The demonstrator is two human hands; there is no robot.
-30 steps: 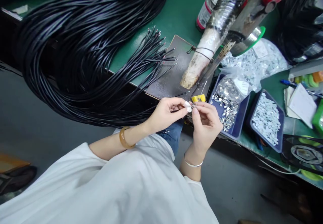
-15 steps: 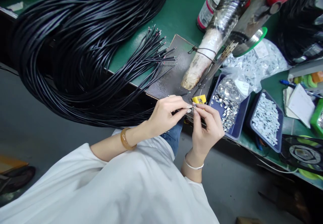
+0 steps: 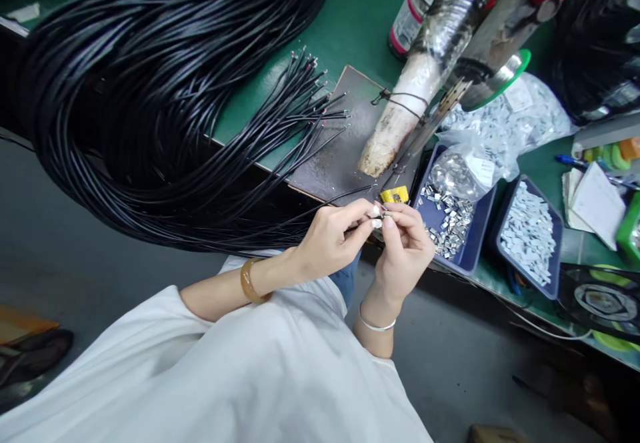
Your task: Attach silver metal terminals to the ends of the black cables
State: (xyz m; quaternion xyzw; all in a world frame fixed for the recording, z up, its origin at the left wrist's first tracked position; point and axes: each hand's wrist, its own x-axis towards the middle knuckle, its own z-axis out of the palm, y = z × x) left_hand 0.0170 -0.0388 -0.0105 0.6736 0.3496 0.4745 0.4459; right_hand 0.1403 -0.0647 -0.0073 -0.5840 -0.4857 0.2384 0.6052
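Note:
My left hand [image 3: 333,236] is closed in a pinch, with white coverings on its fingertips. My right hand [image 3: 405,246] pinches too, its fingertips meeting those of the left at the bench edge. Between them is a small dark and metallic piece, too small to make out. Just beyond the fingertips sits a yellow block [image 3: 395,194]. To the left lies a big bundle of black cables [image 3: 165,96], their stripped ends fanned over a grey plate [image 3: 345,153]. Small metal pieces [image 3: 453,226] lie in a blue tray [image 3: 470,260] right of my right hand.
A second tray [image 3: 554,283] holds pale small parts. Behind the trays are plastic bags [image 3: 525,120]. A wrapped duct [image 3: 395,123] slants over the plate, beside a bottle [image 3: 407,23] and red-handled scissors [image 3: 547,3]. Papers [image 3: 600,206] lie at the right.
My right hand has shifted slightly left and its fingers have curled in more. A single black cable now shows above my left hand, its end near the yellow block.

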